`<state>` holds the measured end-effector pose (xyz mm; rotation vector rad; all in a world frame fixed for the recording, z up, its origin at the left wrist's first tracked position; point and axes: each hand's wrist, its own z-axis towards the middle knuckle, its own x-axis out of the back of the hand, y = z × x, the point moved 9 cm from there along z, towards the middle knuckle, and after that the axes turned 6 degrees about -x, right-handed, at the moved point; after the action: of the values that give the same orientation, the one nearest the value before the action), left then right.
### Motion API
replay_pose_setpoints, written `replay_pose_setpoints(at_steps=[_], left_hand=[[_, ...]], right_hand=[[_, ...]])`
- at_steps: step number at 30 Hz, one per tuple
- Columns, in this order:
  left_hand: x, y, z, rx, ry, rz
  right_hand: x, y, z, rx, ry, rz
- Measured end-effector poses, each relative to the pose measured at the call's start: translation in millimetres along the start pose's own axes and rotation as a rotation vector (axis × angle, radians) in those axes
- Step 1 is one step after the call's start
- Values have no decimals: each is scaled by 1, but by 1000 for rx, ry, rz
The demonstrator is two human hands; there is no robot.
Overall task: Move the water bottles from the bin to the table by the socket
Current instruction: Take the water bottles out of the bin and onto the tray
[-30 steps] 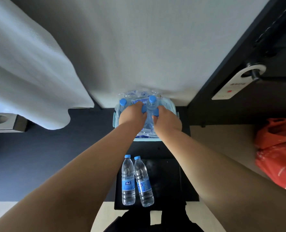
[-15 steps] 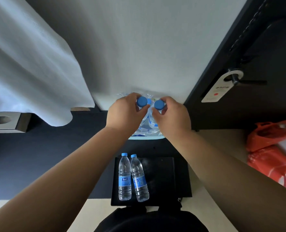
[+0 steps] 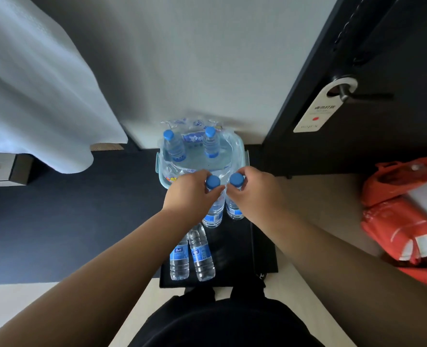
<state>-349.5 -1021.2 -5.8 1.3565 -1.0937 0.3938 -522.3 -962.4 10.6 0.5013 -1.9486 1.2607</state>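
My left hand grips a clear water bottle just below its blue cap. My right hand holds a second bottle the same way. Both bottles hang upright, side by side, over the near rim of the pale blue bin and the far end of the black table. Two more bottles stand in the bin among crumpled plastic wrap. Another two bottles rest on the table's left part. No socket is visible.
A white wall rises behind the bin. A dark door with a hanging tag stands at right. Orange bags lie on the floor at right. White bedding hangs at left above a dark floor strip.
Both hands closed on bottles inside the bin, lifted them out and drew them toward me, now over the bin's near rim. Two bottles in the bin are uncovered.
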Motion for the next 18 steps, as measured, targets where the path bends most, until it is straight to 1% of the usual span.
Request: replay_pose_setpoints(at_steps=[5,12,15,18], left_hand=[[-63,-30,-11,130,-162,-49],[-134,-74,-25,317,-337,-26],[-161,-88,-29,373,-393,5],[-177,-102,-24,429,-399,38]], right_hand=[[-48,49,2,-159,-169,20],[-119,112,2,-337,-397,-1],[-139,136,3,-434,-408,-11],[-158,155,5,-507,-406,-43]])
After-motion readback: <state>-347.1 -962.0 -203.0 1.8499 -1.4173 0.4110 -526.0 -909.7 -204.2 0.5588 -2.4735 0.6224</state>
